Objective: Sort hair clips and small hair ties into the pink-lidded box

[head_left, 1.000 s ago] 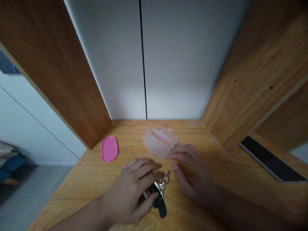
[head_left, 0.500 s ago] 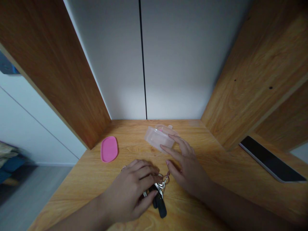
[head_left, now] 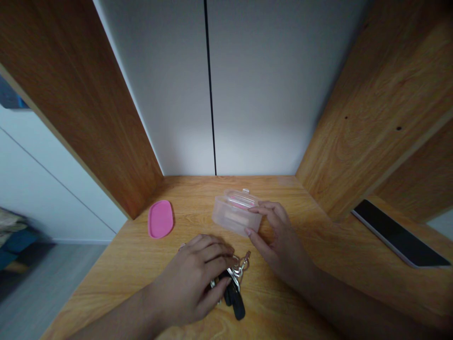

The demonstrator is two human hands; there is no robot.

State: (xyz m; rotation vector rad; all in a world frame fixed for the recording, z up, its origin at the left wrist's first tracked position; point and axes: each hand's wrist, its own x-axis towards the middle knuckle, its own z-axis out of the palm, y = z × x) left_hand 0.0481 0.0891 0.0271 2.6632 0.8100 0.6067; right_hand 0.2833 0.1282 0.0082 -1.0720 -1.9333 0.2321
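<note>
Pale cupboard doors (head_left: 265,94) rise beyond both hands, parted by one dark upright gap, as seen from where I stand in the room. A wooden board (head_left: 88,108) slants up on the left hand's side, and a broader wooden side wall (head_left: 371,94) closes in on the right hand's side. Beneath both hands spreads a wooden tabletop (head_left: 191,212), its grain bright in the light. A dark-screened tablet (head_left: 399,236) lies well off to the right of the right hand. The left hand (head_left: 198,274) rests palm down, fingers bent, over the things below it; whether it clasps them or only covers them, I cannot tell. The right hand (head_left: 279,241) grasps a see-through plastic box (head_left: 233,217) by its near right end, fingertips at the upper edge and thumb against the near wall. A flap stands at the box's far side, with a touch of pink showing there. A shallow pink tray (head_left: 160,219) lies apart, ahead and to the left of the left hand. Partly hidden under that hand are metal keys (head_left: 238,273), with a black fob (head_left: 238,306) poking out beside its thumb.
</note>
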